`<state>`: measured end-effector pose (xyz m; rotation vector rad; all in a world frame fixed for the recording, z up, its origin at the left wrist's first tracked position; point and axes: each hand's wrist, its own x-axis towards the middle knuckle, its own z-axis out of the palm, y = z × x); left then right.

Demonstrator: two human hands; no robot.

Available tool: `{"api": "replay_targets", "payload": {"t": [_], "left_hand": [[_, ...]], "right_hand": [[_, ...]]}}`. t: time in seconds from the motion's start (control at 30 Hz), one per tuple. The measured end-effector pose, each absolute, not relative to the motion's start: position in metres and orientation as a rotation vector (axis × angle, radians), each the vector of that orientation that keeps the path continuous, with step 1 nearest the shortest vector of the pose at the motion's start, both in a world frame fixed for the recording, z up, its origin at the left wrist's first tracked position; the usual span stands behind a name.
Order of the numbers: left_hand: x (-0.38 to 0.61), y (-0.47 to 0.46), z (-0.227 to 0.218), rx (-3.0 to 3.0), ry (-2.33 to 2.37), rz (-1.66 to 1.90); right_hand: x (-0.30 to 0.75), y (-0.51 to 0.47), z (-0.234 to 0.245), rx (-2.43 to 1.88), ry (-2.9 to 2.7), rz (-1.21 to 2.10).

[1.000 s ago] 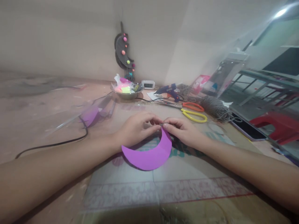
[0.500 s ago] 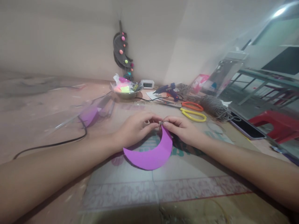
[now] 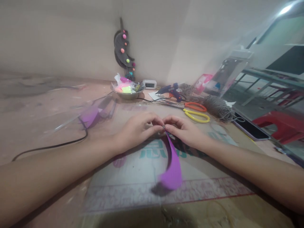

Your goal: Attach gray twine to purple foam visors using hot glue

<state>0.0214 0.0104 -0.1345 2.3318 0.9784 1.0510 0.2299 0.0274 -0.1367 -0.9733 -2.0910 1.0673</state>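
Note:
A purple crescent cut-out (image 3: 175,166), apparently of foam or paper, hangs by its upper tip from the fingertips of both hands. Its lower end is blurred and seen turned partly edge-on. My left hand (image 3: 139,129) is closed in a pinch at that tip. Meeting it there, my right hand (image 3: 186,129) pinches from the other side with thumb and forefinger. Something small and greyish shows between the fingertips, too small to make out. Under the hands lies a printed board or sheet (image 3: 133,190) with green characters.
Orange-and-yellow scissors (image 3: 196,116), a blue glue gun (image 3: 174,91) and grey yarn (image 3: 217,107) lie beyond the hands. A metal bowl (image 3: 128,95) stands near a decorated grey crescent (image 3: 121,49). A phone (image 3: 251,126) is at right; a black cable (image 3: 52,148) runs left.
The crescent has turned about its pinched tip: it faced me broadly with its far end to the left, and now hangs narrower, its lower end swung right and nearer. Both hands have barely moved.

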Motion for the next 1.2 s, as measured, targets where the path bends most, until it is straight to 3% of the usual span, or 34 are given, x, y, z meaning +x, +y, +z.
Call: {"api": "replay_targets", "payload": {"t": [0.17, 0.53, 0.63, 0.83, 1.2], "left_hand": [[0.021, 0.011, -0.134, 2.334, 1.01, 1.051], [0.022, -0.004, -0.131, 2.454, 0.79, 0.911], [0.021, -0.002, -0.132, 2.476, 0.767, 0.847], [0.02, 0.007, -0.138, 2.631, 0.692, 0.612], [0.026, 0.007, -0.143, 2.683, 0.864, 0.707]], "right_hand": [[0.233, 0.026, -0.134, -0.927, -1.995, 0.667], [0.23, 0.02, -0.131, -0.988, -2.194, 0.843], [0.232, 0.022, -0.132, -0.979, -2.147, 0.734], [0.234, 0.03, -0.137, -1.003, -1.994, 0.884], [0.235, 0.029, -0.138, -1.001, -2.058, 0.827]]}}
